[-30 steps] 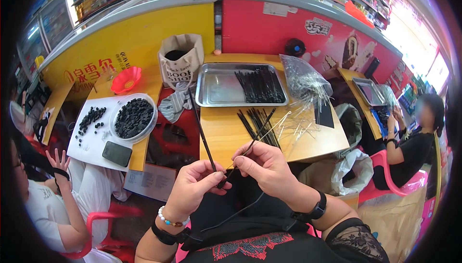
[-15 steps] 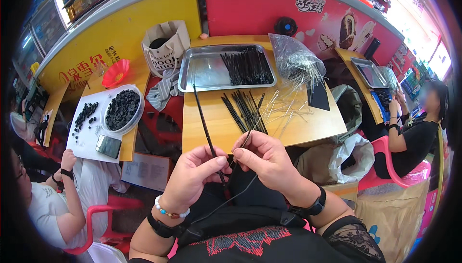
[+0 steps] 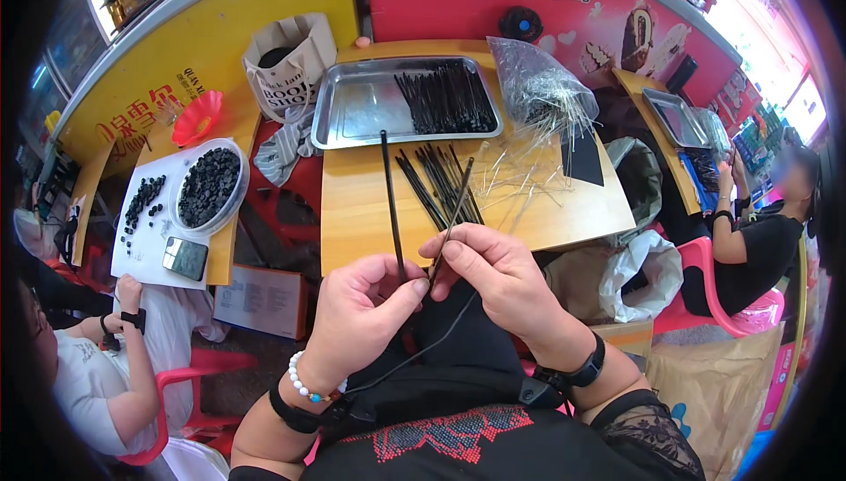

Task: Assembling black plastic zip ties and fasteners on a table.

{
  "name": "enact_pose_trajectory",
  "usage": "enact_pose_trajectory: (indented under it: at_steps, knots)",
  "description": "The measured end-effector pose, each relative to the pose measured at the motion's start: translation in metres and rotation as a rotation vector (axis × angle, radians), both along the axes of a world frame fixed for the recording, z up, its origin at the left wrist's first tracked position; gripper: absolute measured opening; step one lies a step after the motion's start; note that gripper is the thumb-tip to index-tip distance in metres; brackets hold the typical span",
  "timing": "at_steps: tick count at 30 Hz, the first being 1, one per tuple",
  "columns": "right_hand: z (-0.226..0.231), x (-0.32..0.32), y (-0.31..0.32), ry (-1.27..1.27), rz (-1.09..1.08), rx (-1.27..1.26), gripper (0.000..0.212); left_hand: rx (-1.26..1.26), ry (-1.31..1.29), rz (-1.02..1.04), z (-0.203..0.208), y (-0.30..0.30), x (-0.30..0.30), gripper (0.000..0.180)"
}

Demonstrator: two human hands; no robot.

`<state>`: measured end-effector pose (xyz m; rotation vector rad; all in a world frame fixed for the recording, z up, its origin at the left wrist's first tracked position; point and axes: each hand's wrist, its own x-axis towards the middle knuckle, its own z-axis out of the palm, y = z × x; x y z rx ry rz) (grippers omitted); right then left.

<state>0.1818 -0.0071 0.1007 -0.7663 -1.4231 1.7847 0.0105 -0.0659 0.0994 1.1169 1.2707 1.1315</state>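
Note:
A long thin black tube (image 3: 390,199) rises from my left hand (image 3: 370,298), pinched between thumb and fingers. My right hand (image 3: 483,270) grips a second slim dark stick (image 3: 462,195), which leans up and to the right. The fingertips of both hands meet low in front of the table edge, and the lower ends of the sticks are hidden there. Just beyond, several loose black tubes (image 3: 423,192) lie on the wooden table (image 3: 357,217). Thin metal wires (image 3: 520,177) are scattered to their right.
A steel tray (image 3: 357,111) of black sticks stands behind, beside a canvas bag (image 3: 291,67) and a clear plastic bag (image 3: 533,76) of wires. At left, a white tub (image 3: 240,203) holds small black pieces, with a phone (image 3: 185,259) near it. People sit at both sides.
The tube in my left hand now stands more upright. My hands have drawn together, and the right one's stick has shifted slightly left. The whole view has shifted a little.

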Motion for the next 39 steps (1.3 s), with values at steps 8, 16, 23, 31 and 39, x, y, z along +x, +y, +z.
enact_pose_trajectory:
  at_steps: [8,16,23,31,39]
  knots:
    - [0.001,-0.005,0.000,0.038,-0.047,-0.004,0.014,0.042,-0.125,-0.018,-0.006,0.001,0.001,0.009]
    - [-0.004,-0.009,0.000,0.090,-0.103,-0.019,0.011,0.114,-0.112,0.069,-0.004,0.001,0.013,0.008]
    - [0.005,-0.009,-0.002,0.019,-0.089,-0.004,0.010,0.007,-0.218,-0.028,-0.006,0.004,0.006,0.013]
    - [0.005,-0.013,-0.004,0.065,-0.066,-0.031,0.011,0.003,-0.262,-0.021,-0.004,0.001,0.002,0.014]
    - [0.005,-0.012,-0.004,0.062,-0.102,-0.035,0.011,0.072,-0.264,0.098,-0.003,-0.003,0.003,0.006]
